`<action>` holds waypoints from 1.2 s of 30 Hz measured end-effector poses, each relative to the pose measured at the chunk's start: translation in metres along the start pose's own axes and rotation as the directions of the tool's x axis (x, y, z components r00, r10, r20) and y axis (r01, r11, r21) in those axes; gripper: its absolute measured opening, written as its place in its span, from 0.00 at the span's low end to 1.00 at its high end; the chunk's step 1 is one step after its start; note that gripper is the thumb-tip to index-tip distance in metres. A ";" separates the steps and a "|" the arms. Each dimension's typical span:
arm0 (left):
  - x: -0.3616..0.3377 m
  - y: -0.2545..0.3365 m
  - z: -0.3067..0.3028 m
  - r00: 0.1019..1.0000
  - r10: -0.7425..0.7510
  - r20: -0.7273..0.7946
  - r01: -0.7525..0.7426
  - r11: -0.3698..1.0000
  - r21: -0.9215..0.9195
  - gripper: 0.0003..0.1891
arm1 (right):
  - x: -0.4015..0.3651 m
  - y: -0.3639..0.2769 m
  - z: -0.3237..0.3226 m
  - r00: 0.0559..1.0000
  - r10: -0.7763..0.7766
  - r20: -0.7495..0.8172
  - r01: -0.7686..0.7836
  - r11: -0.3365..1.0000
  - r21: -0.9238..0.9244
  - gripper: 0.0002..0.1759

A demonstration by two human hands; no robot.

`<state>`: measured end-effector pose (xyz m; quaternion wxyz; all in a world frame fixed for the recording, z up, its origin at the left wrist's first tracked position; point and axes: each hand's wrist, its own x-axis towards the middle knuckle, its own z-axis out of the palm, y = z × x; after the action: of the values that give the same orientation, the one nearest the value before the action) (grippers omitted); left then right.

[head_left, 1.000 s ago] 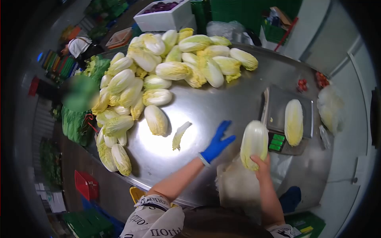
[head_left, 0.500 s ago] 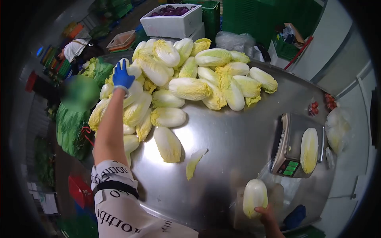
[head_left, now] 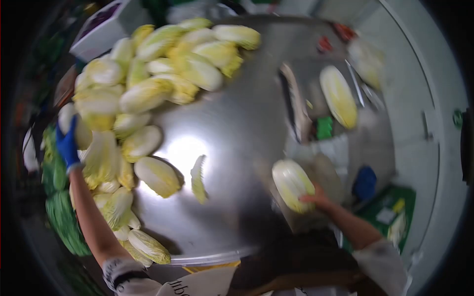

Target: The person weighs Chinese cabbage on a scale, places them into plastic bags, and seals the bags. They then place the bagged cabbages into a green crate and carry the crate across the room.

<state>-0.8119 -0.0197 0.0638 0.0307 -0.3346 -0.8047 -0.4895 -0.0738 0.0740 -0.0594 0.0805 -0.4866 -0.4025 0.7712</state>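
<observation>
My left hand [head_left: 68, 144], in a blue glove, grips a pale napa cabbage [head_left: 83, 134] at the left edge of a heap of napa cabbages [head_left: 145, 96]. Its fingers and thumb are spread over that head. Low on the right, my bare right hand [head_left: 316, 198] holds another napa cabbage [head_left: 290, 183] by its yellowish leafy end, above the steel table [head_left: 232, 133]. A single cabbage [head_left: 157, 176] and a loose leaf [head_left: 199, 180] lie between the hands. One more cabbage [head_left: 338, 96] rests on a weighing scale [head_left: 296, 106] with a green display. Motion blurs the view.
A white foam box [head_left: 106, 27] with purple produce stands at the back left. Dark green produce [head_left: 66, 217] is beyond the left edge. Clear plastic [head_left: 326, 150], a blue glove-like item [head_left: 365, 182] and a green crate [head_left: 390, 212] are on the right, near the wall.
The camera view has swung right, so the heap and scale appear farther left. My left hand has closed on a cabbage at the heap's edge. My right hand still holds its cabbage, now tilted.
</observation>
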 end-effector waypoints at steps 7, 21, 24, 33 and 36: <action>-0.299 0.156 0.091 0.537 -0.507 0.674 0.843 0.306 -0.442 0.27 | -0.046 0.025 -0.042 0.953 -0.183 -0.240 0.155 0.979 -0.130 0.42; -0.614 0.229 0.288 0.526 -0.338 0.780 0.598 0.799 -0.057 0.37 | -0.048 0.076 -0.106 0.886 -0.444 -0.129 0.166 0.566 -0.807 0.48; -0.599 0.250 0.229 0.809 -0.232 0.540 0.447 0.840 -0.307 0.21 | -0.057 0.056 -0.128 0.822 -0.555 -0.128 0.194 0.485 -0.853 0.46; -0.627 0.192 0.252 0.143 -0.437 0.888 0.989 0.098 -0.112 0.20 | -0.014 0.023 -0.116 0.998 -0.066 -0.023 0.017 0.550 -0.835 0.57; -0.612 0.227 0.268 0.054 -0.517 0.854 0.954 0.278 0.108 0.24 | -0.016 0.039 -0.090 0.982 -0.168 -0.083 0.009 0.483 -0.876 0.64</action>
<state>-0.1347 -0.0469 -0.1312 -0.6716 -0.0058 -0.6136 -0.4153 0.0187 0.0889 -0.0937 -0.1058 -0.4978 -0.7541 0.4151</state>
